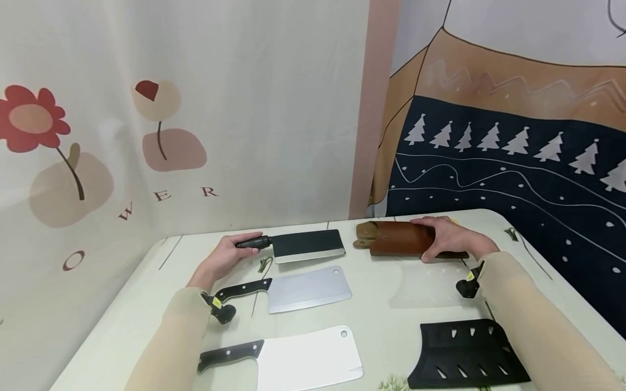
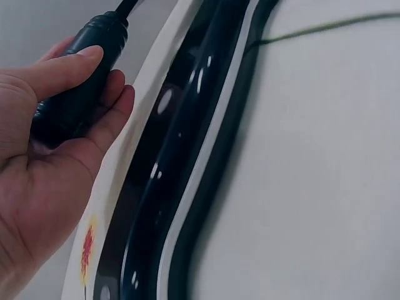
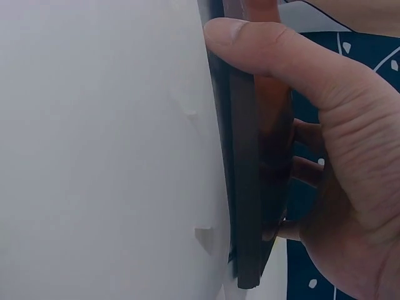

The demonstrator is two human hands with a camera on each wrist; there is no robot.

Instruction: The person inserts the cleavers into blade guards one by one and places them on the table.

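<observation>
At the back of the table, my left hand [image 1: 226,257] grips the black handle [image 1: 254,243] of a cleaver with a dark blade [image 1: 308,244] and a pale cutting edge. In the left wrist view, thumb and fingers curl round that handle [image 2: 87,69]. My right hand [image 1: 452,239] holds a brown leather knife sheath [image 1: 398,238] by its right end. From the right wrist view, the thumb lies on one side of the sheath [image 3: 247,175] and the fingers on the other. The sheath's left end, with its flap, points toward the dark blade's tip, apart from it.
Closer to me lie a grey-bladed cleaver [image 1: 310,289] and a white-bladed cleaver [image 1: 308,361], both with black riveted handles. On the right are a clear blade cover [image 1: 427,288] and a black slotted blade guard [image 1: 467,353]. Printed curtains [image 1: 274,119] hang behind the table.
</observation>
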